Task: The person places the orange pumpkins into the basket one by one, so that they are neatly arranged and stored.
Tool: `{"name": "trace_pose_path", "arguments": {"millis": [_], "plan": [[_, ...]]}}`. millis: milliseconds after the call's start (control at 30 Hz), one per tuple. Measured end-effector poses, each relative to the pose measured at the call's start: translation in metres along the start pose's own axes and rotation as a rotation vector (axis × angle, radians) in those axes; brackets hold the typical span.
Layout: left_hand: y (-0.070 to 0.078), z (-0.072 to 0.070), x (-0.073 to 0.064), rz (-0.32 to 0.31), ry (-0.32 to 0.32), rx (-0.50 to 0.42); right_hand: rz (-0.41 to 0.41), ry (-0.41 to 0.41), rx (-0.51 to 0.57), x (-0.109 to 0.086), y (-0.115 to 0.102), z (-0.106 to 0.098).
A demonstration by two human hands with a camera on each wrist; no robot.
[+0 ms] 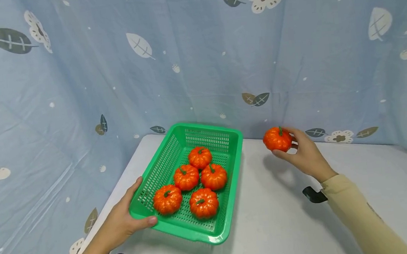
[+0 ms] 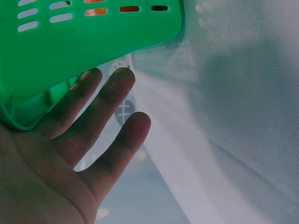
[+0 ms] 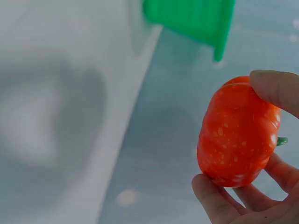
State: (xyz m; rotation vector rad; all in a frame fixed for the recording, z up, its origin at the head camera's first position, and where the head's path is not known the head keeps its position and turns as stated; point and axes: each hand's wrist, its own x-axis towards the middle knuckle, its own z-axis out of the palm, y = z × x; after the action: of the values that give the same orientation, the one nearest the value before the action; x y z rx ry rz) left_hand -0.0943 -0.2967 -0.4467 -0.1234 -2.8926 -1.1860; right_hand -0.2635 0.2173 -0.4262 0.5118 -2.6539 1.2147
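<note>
In the head view my right hand (image 1: 304, 155) holds a small orange pumpkin (image 1: 276, 139) with a green stem above the table, right of a green plastic basket (image 1: 235, 188). The right wrist view shows the pumpkin (image 3: 238, 135) pinched between thumb and fingertips, its stem turned toward the palm. My left hand (image 1: 124, 217) grips the basket's near left corner, its thumb on the rim and its fingers along the outer side. Seen from the left wrist, several fingers (image 2: 103, 107) extend beside and below the basket wall (image 2: 93, 42). Inside the basket sit several similar pumpkins (image 1: 204, 202).
A white table (image 1: 268, 225) lies under the basket and hands. Blue fabric (image 1: 198, 63) printed with leaves and flowers hangs behind the table and along its left side. Black straps (image 1: 314, 195) show at the wrists.
</note>
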Motion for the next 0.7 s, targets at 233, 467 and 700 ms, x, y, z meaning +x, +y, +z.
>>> {"name": "trace_pose_path", "arguments": {"millis": [233,467,700], "plan": [[0.001,0.0,-0.001,-0.002,-0.003,0.002,-0.147,-0.075,0.053,0.016,-0.041,0.008],[0.0,-0.001,-0.004,-0.02,-0.005,-0.026,-0.203,-0.203,-0.019,0.039,-0.082,0.025],[0.001,0.0,-0.001,-0.009,0.001,-0.017,-0.213,-0.265,-0.153,0.063,-0.097,0.053]]}}
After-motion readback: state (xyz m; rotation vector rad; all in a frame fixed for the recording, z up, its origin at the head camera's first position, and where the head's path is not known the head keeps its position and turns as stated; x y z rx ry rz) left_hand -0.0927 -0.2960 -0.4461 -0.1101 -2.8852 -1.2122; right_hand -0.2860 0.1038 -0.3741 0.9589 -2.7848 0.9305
